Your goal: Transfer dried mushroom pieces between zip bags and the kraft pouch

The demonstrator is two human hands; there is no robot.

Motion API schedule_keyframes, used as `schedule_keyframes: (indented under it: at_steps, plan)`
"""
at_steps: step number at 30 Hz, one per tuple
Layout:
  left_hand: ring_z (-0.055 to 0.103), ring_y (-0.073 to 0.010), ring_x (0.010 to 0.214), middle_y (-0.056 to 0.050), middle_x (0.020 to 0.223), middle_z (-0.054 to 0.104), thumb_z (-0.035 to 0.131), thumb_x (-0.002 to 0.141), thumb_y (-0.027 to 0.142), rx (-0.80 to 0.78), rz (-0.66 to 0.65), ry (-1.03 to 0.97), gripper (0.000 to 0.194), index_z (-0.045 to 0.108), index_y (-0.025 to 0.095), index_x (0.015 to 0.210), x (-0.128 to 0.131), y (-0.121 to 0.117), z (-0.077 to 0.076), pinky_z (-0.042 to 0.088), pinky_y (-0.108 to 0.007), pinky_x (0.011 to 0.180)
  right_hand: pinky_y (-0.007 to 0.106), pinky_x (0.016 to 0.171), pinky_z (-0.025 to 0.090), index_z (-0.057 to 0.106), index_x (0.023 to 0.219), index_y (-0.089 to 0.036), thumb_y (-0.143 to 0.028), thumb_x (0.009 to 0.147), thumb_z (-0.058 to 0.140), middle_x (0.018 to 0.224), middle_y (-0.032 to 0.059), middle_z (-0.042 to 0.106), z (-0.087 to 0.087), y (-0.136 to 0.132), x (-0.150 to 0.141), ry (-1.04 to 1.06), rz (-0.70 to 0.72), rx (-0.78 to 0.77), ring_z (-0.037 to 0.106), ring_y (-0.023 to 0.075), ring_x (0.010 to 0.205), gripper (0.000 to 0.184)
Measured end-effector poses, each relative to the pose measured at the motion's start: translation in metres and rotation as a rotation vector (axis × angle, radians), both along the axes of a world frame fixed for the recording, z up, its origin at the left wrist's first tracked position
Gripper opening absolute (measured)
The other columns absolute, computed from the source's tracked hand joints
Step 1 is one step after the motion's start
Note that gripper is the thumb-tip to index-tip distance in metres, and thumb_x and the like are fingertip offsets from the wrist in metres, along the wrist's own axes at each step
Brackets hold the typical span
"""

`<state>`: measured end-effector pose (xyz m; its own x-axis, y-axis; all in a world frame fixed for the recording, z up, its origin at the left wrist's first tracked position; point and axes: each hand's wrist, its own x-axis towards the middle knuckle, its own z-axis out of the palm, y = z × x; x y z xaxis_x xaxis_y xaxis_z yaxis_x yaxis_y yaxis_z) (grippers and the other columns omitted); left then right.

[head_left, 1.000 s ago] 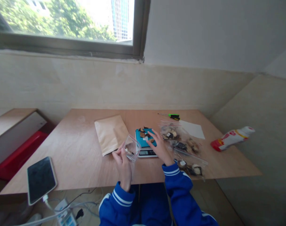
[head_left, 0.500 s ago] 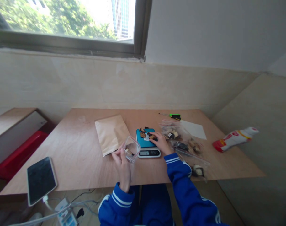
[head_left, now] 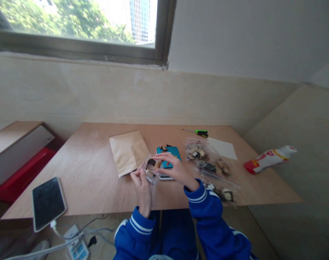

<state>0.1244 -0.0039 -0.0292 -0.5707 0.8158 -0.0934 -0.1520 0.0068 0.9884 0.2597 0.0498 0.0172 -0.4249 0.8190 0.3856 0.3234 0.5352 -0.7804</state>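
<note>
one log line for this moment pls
left hand holds small clear bag | right hand drops dark piece in | scale behind | filled bags right

A plain, makeshift workroom, perhaps in a home or small office. A bare plywood table (head_left: 99,187) stands against an unfinished pale wall (head_left: 180,97) under a window (head_left: 72,25) showing trees and a tower block. On it lie a small digital scale (head_left: 168,153), a kraft envelope (head_left: 128,151), zip bags of samples (head_left: 210,164), a screwdriver (head_left: 198,132) and a charging phone (head_left: 48,202).

Plywood table (head_left: 94,180) with envelope (head_left: 128,151), scale (head_left: 168,155)
</note>
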Motion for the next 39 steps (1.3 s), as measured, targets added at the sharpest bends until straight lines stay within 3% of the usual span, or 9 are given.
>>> schedule_keyframes:
  at_steps: [5,9,12,17,23,26,30,35,39]
  plan:
    - [0.06,-0.0206,0.102,-0.009,0.111,0.063,0.047,0.087,0.046,-0.004,-0.001,0.005,0.025,0.044,0.021,0.086,-0.003,0.0,-0.002,0.045,-0.036,0.089,0.037,0.089,0.046,0.065,0.111,-0.023,-0.037,0.092,0.049,0.113,0.0079,0.061,-0.032,0.02,0.02,-0.084,-0.271,0.04,0.056,0.0207,0.105,0.029]
    - [0.061,-0.0228,0.101,-0.01,0.111,0.064,0.047,0.086,0.045,-0.001,0.006,0.027,0.024,0.044,0.021,0.084,-0.005,-0.001,-0.002,0.044,-0.039,0.091,0.048,0.092,0.041,0.068,0.103,-0.018,-0.029,0.086,0.055,0.104,0.0125,0.058,-0.076,0.04,0.055,-0.375,-0.593,0.121,0.052,0.0286,0.103,0.024]
    - [0.061,-0.0229,0.102,-0.011,0.112,0.064,0.047,0.087,0.044,0.01,0.0,0.036,0.023,0.044,0.021,0.084,-0.004,-0.001,-0.001,0.044,-0.039,0.091,0.049,0.089,0.041,0.069,0.095,-0.02,-0.028,0.082,0.06,0.107,0.0124,0.056,-0.097,0.043,0.068,-0.51,-0.662,0.14,0.05,0.0298,0.102,0.018]
    - [0.06,-0.0207,0.104,-0.01,0.115,0.063,0.047,0.087,0.042,0.013,-0.01,0.017,0.021,0.042,0.021,0.084,-0.003,-0.001,-0.002,0.044,-0.036,0.091,0.049,0.091,0.039,0.069,0.086,-0.021,-0.032,0.081,0.062,0.105,0.0107,0.058,-0.088,0.041,0.063,-0.471,-0.641,0.104,0.051,0.0294,0.102,0.015]
    - [0.061,-0.0197,0.102,-0.01,0.116,0.063,0.048,0.087,0.044,0.017,-0.002,-0.03,0.024,0.044,0.021,0.086,-0.001,0.001,-0.002,0.047,-0.034,0.086,0.038,0.091,0.044,0.067,0.103,-0.026,-0.039,0.084,0.06,0.115,0.0068,0.058,-0.016,0.02,0.033,-0.115,-0.335,0.076,0.053,0.0222,0.111,0.024]
    - [0.061,-0.0199,0.102,-0.01,0.114,0.063,0.049,0.086,0.044,0.015,0.004,-0.06,0.024,0.046,0.02,0.087,0.001,0.002,-0.002,0.048,-0.035,0.086,0.032,0.084,0.047,0.065,0.11,-0.026,-0.04,0.087,0.057,0.118,0.0061,0.059,0.002,0.019,0.025,-0.066,-0.174,0.03,0.052,0.0203,0.114,0.028]
    - [0.062,-0.0209,0.1,-0.011,0.114,0.063,0.05,0.085,0.043,0.017,0.001,-0.087,0.023,0.046,0.021,0.085,0.003,0.0,0.001,0.051,-0.035,0.081,0.033,0.081,0.051,0.064,0.112,-0.021,-0.037,0.088,0.053,0.114,0.0097,0.06,-0.027,0.048,0.031,-0.072,-0.27,0.022,0.056,0.0202,0.108,0.03]
    - [0.062,-0.0223,0.098,-0.011,0.113,0.063,0.053,0.083,0.043,0.029,0.022,-0.125,0.024,0.043,0.021,0.081,0.004,0.0,0.005,0.052,-0.038,0.08,0.044,0.105,0.037,0.06,0.12,-0.02,-0.021,0.075,0.068,0.128,0.0124,0.056,-0.077,0.091,0.026,-0.304,-0.24,0.02,0.048,0.0246,0.124,0.046]
    - [0.061,-0.0208,0.102,-0.01,0.114,0.063,0.051,0.085,0.044,0.032,0.004,-0.108,0.024,0.045,0.021,0.085,0.001,0.0,0.002,0.049,-0.038,0.086,0.042,0.103,0.038,0.067,0.106,-0.015,-0.012,0.075,0.066,0.116,0.0134,0.064,-0.089,0.1,0.016,-0.355,-0.224,-0.001,0.056,0.0237,0.115,0.032]
